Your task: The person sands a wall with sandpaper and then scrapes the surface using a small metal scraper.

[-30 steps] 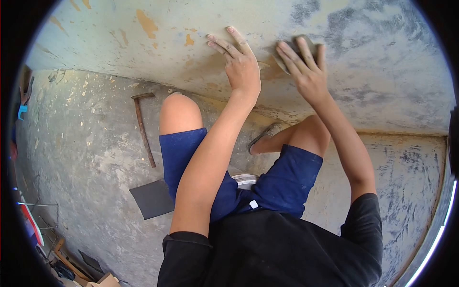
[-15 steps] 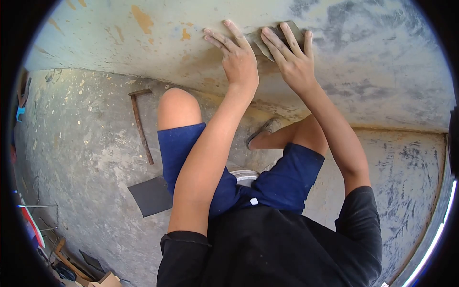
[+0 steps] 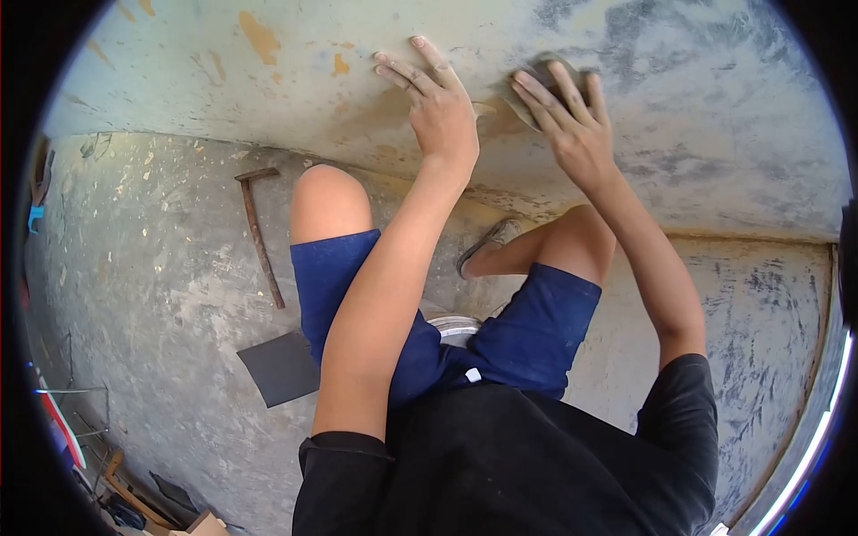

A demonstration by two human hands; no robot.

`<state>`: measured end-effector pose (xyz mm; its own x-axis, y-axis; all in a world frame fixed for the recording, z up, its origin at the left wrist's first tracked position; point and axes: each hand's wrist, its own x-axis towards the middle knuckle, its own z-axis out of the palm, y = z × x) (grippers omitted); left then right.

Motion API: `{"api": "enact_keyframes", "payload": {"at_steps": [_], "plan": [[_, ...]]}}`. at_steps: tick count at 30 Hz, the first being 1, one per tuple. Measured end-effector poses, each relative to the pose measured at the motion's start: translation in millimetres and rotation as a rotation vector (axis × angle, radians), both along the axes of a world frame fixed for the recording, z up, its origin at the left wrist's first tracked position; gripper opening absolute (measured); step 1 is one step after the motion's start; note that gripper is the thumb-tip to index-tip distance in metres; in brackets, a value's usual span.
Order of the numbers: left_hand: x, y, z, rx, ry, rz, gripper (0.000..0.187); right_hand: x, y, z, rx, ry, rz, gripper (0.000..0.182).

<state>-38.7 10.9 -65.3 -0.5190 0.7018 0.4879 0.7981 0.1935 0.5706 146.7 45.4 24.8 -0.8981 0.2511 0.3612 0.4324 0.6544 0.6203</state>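
Note:
My left hand [image 3: 440,105] lies with its fingers spread against the pale, patchy wall [image 3: 313,85], holding nothing. To its right, my right hand [image 3: 572,121] presses a dark, bent sheet of sandpaper [image 3: 543,64] flat to the same surface. Its fingers lie across the sheet, and part of the sheet is hidden under them. Dark smudges mark the wall to the right of this hand, while orange-brown patches show to the left of my left hand.
On the grey floor [image 3: 161,268] lie a hammer [image 3: 259,237] with a long handle and a dark square sheet [image 3: 281,368] beside my thigh. My bent knees are below the wall. Cardboard [image 3: 207,525] and assorted items sit at the lower left.
My right hand has slid the sandpaper a little right and down along the wall. My left hand has stayed almost in place.

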Motion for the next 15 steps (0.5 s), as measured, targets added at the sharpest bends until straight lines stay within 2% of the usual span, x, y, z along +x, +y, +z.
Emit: {"api": "enact_keyframes", "payload": {"at_steps": [2,6,9,13,15], "plan": [[1.9,0.4,-0.9,0.016,0.01,0.001,0.085,24.6,3.2,1.8,0.058,-0.001,0.016,0.051],[0.1,4.5,-5.4,0.041,0.047,0.03,0.085,-32.4,-2.5,2.2,-0.024,-0.044,0.036,0.05],[1.0,5.5,-6.1,0.058,0.041,0.034,0.085,-32.8,-0.8,-2.8,-0.011,-0.045,0.034,0.05],[2.3,0.7,0.7,-0.005,-0.044,-0.011,0.084,21.2,0.5,10.2,0.064,-0.072,-0.006,0.052],[0.0,2.4,-4.1,0.037,0.015,0.007,0.084,14.9,4.3,6.0,0.044,-0.087,-0.024,0.054]]}}
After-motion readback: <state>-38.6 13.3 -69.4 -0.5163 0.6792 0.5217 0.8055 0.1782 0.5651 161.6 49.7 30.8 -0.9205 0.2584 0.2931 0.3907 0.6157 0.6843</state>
